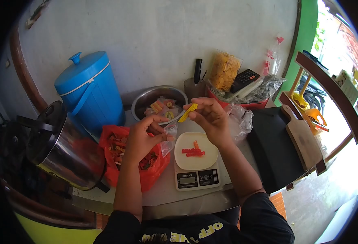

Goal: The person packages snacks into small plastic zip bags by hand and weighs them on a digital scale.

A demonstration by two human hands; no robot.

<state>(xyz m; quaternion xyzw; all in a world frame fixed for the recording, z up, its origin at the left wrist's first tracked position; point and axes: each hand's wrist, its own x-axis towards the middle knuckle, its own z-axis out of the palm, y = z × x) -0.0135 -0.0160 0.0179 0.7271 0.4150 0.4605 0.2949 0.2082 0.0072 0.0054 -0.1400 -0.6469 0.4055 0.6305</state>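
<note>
Between the fingertips of my right hand is a yellow crinkled piece. My left hand pinches a small clear plastic bag. Below and between the hands stands a white kitchen scale with a pale square plate; red and orange pieces lie on it. Beside my left forearm, an open red plastic bag holds many red, orange and yellow pieces. Behind my hands, a metal bowl contains small clear bags with coloured pieces inside.
At the left are a blue lidded container and a large steel pot. A crate holding a chip jar and a calculator stands at the back right. A wooden board lies on a black surface at the right.
</note>
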